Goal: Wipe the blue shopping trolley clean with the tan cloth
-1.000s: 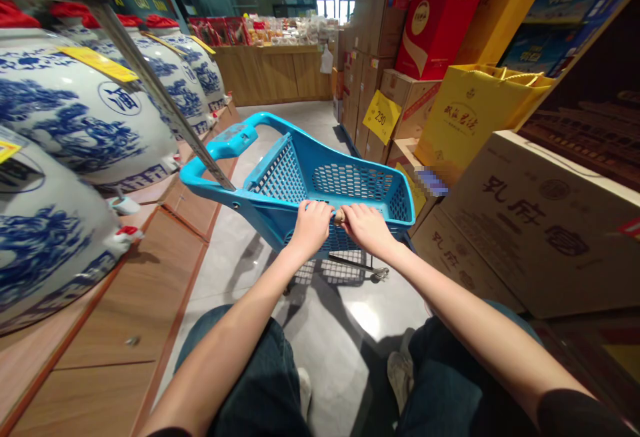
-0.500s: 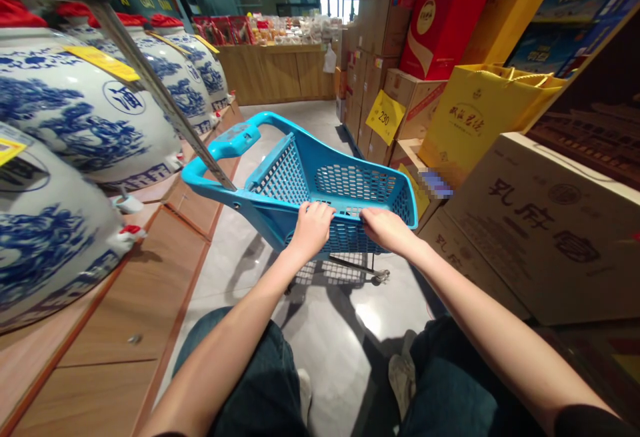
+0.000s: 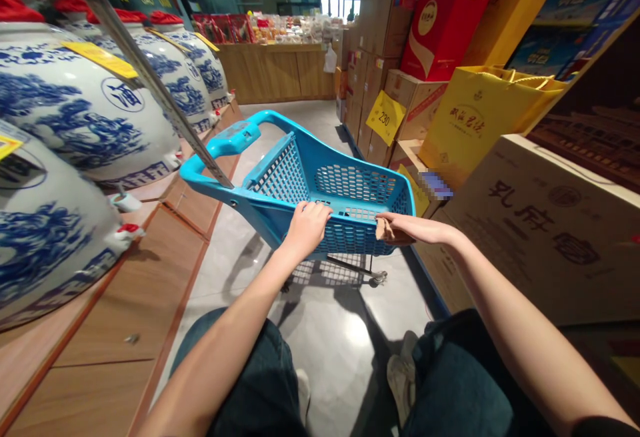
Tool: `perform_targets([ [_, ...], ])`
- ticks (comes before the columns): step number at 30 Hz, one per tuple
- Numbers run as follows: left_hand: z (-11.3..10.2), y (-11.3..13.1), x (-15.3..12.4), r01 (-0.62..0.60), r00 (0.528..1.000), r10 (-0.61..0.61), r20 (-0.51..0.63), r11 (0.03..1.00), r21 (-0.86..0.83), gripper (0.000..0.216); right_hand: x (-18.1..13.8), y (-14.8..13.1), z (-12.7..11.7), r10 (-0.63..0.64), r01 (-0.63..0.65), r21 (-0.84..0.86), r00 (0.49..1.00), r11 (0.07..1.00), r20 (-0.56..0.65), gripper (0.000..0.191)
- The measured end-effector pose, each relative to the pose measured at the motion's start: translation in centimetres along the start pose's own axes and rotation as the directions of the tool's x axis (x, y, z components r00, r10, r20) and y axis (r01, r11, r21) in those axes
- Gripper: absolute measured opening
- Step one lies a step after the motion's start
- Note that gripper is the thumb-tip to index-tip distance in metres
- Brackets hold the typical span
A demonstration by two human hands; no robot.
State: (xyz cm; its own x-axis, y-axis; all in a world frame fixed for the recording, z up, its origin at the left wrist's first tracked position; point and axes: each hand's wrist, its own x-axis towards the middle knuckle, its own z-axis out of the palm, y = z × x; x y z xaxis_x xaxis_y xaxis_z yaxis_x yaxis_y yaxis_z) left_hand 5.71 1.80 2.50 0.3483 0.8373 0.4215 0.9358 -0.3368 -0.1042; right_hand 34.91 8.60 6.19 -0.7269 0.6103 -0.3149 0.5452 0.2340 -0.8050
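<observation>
A blue plastic shopping cart stands on the grey floor in front of me, its handle toward the left. My left hand is closed over the near rim of the basket. My right hand lies against the same rim near its right corner, with its fingers pressed on a small brown cloth. The basket looks empty inside. My knees in dark trousers show at the bottom of the view.
Large blue-and-white porcelain jars sit on a wooden shelf on the left, and a slanted metal bar crosses them. Cardboard boxes, a yellow bag and a red bag line the right. The aisle floor runs ahead.
My right hand slid right along the rim, away from my left hand toward the basket's corner, and the brown cloth now shows under it. My left hand and the cart stayed put.
</observation>
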Motion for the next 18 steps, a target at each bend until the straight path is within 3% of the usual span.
perform_targets([
  [3, 0.2, 0.2, 0.0, 0.014, 1.000, -0.014, -0.005, 1.000, 0.012, 0.028, 0.2, 1.0, -0.3, 0.027, -0.027, 0.035, 1.000, 0.999, -0.009, 0.042],
  [8, 0.3, 0.5, 0.1, 0.022, 1.000, -0.022, 0.002, 1.000, 0.000, 0.029, 1.2, 2.0, -0.4, -0.065, 0.045, -0.271, 0.996, 0.961, -0.065, 0.027],
  [12, 0.3, 0.5, 0.1, 0.038, 0.999, -0.038, 0.006, 0.999, -0.018, 0.031, 1.9, 1.9, 0.9, -0.145, 0.049, -0.465, 0.974, 0.884, -0.173, 0.016],
  [16, 0.0, -0.4, 0.1, 0.038, 0.999, -0.037, 0.011, 0.999, -0.039, 0.031, 1.8, 1.5, 2.6, -0.258, 0.083, -0.500, 0.921, 0.862, -0.292, 0.015],
  [18, -0.2, -1.1, 0.0, 0.025, 1.000, -0.024, 0.018, 0.999, -0.048, 0.031, 1.2, 1.7, 2.6, -0.251, 0.072, -0.515, 0.924, 0.854, -0.287, 0.017],
])
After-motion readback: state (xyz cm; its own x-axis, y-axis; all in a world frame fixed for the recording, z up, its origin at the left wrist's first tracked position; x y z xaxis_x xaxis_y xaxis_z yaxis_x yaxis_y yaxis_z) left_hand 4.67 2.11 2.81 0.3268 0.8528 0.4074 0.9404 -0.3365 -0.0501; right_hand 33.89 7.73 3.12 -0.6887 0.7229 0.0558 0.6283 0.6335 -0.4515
